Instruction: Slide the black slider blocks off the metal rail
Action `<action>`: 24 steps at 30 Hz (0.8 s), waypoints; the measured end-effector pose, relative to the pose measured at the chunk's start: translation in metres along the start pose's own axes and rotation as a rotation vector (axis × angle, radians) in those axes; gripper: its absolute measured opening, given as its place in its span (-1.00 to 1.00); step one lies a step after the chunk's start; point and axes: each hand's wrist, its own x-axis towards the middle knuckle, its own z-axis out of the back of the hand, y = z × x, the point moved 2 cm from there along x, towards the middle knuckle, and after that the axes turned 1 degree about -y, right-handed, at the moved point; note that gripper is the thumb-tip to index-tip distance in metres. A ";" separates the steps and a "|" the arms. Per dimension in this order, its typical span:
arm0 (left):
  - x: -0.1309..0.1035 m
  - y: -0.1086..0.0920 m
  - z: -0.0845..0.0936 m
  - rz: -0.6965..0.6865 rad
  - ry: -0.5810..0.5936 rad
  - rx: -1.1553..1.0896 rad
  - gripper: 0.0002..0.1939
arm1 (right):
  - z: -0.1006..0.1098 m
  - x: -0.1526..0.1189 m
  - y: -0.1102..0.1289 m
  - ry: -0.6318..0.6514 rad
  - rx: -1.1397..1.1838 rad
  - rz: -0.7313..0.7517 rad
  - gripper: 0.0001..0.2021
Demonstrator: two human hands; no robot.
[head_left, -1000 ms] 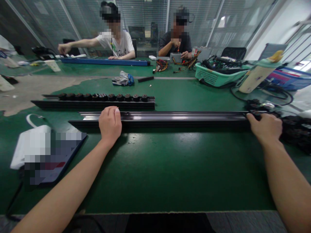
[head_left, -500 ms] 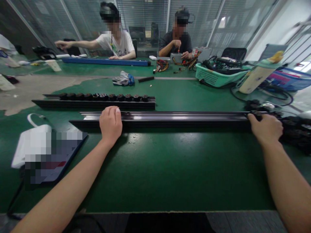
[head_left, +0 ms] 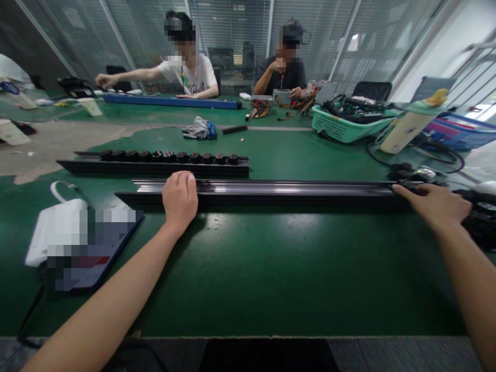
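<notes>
A long black metal channel (head_left: 287, 190) lies crosswise on the green table, its hollow side up. My left hand (head_left: 180, 199) is closed over the channel near its left end, fingers together on the far edge. At the right end, my right hand (head_left: 437, 204) touches the channel with its fingers stretched forward; some of them are hidden. Behind lies a shorter black channel (head_left: 163, 167) with a row of several small black round parts (head_left: 182, 157) in it. Dark parts (head_left: 480, 219) are heaped beside my right hand.
A white box (head_left: 58, 227) rests on a dark blue folder (head_left: 116, 248) at the left. A green basket (head_left: 344, 125) of cables and a cream bottle (head_left: 406, 129) stand at the back right. Two people sit across the table, near a long blue bar (head_left: 174, 102).
My right hand has shifted slightly right and its fingers have straightened. My left hand stays on the channel. The whole view has moved a little.
</notes>
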 end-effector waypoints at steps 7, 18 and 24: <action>0.000 0.000 0.001 -0.009 -0.010 0.000 -0.53 | -0.014 0.001 -0.007 -0.130 0.089 -0.036 -0.17; 0.000 -0.001 0.000 0.001 -0.002 -0.007 -0.51 | -0.025 0.003 -0.016 -0.190 0.143 -0.073 -0.19; 0.000 -0.001 0.000 0.004 -0.003 -0.005 -0.52 | -0.044 0.018 -0.024 -0.293 0.290 0.016 -0.31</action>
